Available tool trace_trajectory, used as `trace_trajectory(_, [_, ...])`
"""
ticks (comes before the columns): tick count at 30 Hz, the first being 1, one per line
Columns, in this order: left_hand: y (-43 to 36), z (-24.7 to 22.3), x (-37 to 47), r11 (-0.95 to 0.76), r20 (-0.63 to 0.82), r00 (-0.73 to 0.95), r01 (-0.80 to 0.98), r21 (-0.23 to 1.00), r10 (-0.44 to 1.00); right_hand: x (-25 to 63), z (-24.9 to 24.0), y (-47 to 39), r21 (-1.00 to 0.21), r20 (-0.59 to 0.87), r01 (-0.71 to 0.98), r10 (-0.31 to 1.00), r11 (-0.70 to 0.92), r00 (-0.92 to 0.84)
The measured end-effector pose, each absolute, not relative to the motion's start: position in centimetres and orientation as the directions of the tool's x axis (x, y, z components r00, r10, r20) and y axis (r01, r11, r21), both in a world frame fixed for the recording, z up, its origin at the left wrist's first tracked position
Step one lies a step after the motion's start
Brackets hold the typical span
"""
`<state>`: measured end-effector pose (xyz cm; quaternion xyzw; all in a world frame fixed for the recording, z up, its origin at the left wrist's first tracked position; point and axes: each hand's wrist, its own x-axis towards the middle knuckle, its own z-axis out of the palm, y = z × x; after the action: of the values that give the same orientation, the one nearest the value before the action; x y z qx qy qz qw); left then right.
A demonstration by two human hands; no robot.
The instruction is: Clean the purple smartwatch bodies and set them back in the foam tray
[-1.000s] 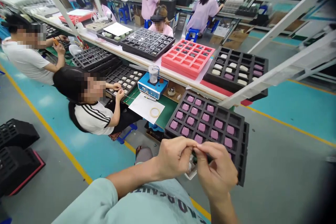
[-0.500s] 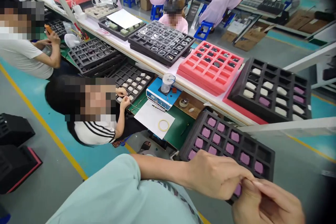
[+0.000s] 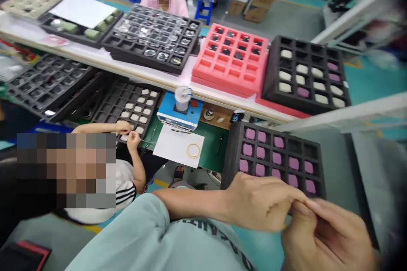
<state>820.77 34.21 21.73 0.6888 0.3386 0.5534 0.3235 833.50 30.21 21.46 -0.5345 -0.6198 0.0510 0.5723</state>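
Observation:
My left hand reaches across the lower right, its fingers curled and pinched together. The fingertips meet those of my right hand, which is also closed in a pinch. Whatever sits between them, if anything, is too small or too covered to make out. Just beyond both hands lies a black foam tray with square pockets. Several purple rounded-square pieces fill many of its pockets, and my left hand hides part of its near edge.
A co-worker's hands work over a black tray with white pieces. Nearby are a blue box-shaped device, white paper and a yellow ring. The shelf above carries a red foam tray and a black tray.
The view has shifted, so the shelf and co-worker appear farther left. The tray of purple pieces shows slightly higher and more squarely. My hands stay pinched together in nearly the same place.

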Motion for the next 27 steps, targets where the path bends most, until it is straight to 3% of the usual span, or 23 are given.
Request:
trace_trajectory(4, [35.2, 22.4, 818.9, -0.494, 0.488, 0.196, -0.019, 0.869, 0.85, 831.9, 22.7, 31.7, -0.575, 0.698, 0.694, 0.703, 0.433, 0.14])
trace_trajectory(8, [36.4, 22.5, 818.6, -0.378, 0.38, 0.231, -0.056, 0.924, 0.895, 832.0, 22.9, 32.4, -0.613, 0.637, 0.684, 0.759, 0.396, 0.132])
trace_trajectory(13, [37.3, 22.7, 819.3, -0.079, 0.109, 0.236, -0.135, 0.988, 0.965, 832.1, 23.1, 33.1, -0.72, 0.539, 0.613, 0.819, 0.326, 0.198])
trace_trajectory(16, [37.6, 22.7, 819.8, -0.021, 0.06, 0.241, -0.163, 0.986, 0.969, 832.2, 23.4, 33.5, -0.752, 0.507, 0.587, 0.831, 0.299, 0.226])
trace_trajectory(19, [37.2, 22.6, 820.1, -0.073, 0.099, 0.21, -0.13, 0.989, 0.973, 832.6, 23.6, 33.2, -0.751, 0.504, 0.586, 0.837, 0.305, 0.211])
trace_trajectory(24, [35.9, 22.3, 820.4, -0.354, 0.342, 0.245, 0.007, 0.935, 0.907, 833.7, 23.2, 32.1, -0.667, 0.591, 0.653, 0.788, 0.36, 0.17])
trace_trajectory(27, [35.8, 21.9, 820.7, -0.452, 0.432, 0.23, 0.039, 0.891, 0.872, 834.1, 22.6, 32.1, -0.678, 0.616, 0.631, 0.759, 0.376, 0.21])
